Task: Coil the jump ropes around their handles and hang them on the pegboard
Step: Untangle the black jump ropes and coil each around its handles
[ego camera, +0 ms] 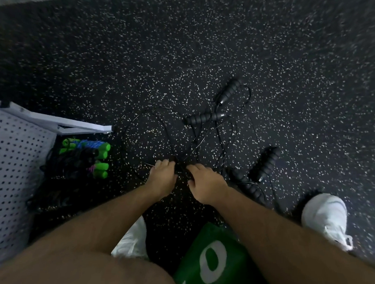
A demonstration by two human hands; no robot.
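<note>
Thin black jump rope cords (pixel 150 131) lie tangled in loops on the speckled floor. Both my hands reach down into the tangle. My left hand (pixel 162 176) and my right hand (pixel 204 182) each have curled fingers pinching the cords where they cross. Two black foam handles (pixel 229 91) (pixel 202 118) lie beyond the hands. Two more black handles (pixel 265 163) (pixel 246 184) lie to the right of my right hand. The white pegboard (pixel 10 166) stands at the left edge.
A pile of ropes with green handles (pixel 95 156) lies beside the pegboard's white foot (pixel 71 124). My white shoes (pixel 327 216) (pixel 133 239) stand on the black speckled rubber floor (pixel 176 43). A green bag (pixel 211 259) sits between my feet.
</note>
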